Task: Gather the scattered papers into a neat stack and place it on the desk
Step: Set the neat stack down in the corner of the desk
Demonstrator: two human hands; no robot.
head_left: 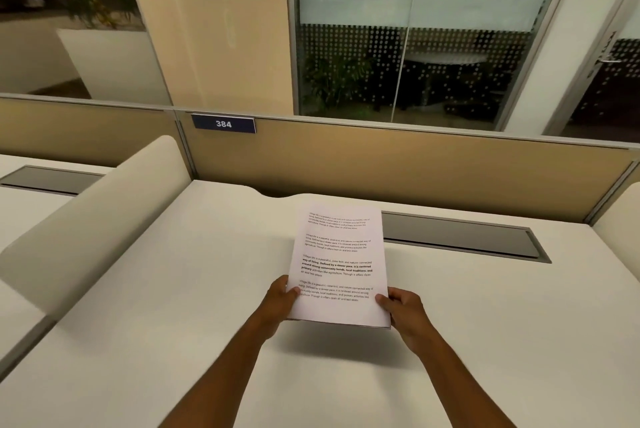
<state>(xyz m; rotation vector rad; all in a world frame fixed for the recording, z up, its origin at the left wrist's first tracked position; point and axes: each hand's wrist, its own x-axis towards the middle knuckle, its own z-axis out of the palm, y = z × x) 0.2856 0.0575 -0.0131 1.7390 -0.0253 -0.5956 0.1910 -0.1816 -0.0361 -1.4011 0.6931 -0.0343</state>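
Observation:
A stack of white printed papers [341,265] is held above the white desk [194,289], its edges lined up and its shadow falling on the desk below. My left hand [282,301] grips the stack's lower left edge, thumb on top. My right hand [403,308] grips the lower right edge the same way. The far end of the stack tilts away from me, with text facing up. No other loose sheets are visible on the desk.
A grey cable tray lid [464,237] is set into the desk behind the stack. A tan partition [415,164] with a "384" plate [223,124] runs along the back. A white side divider [97,216] stands at the left.

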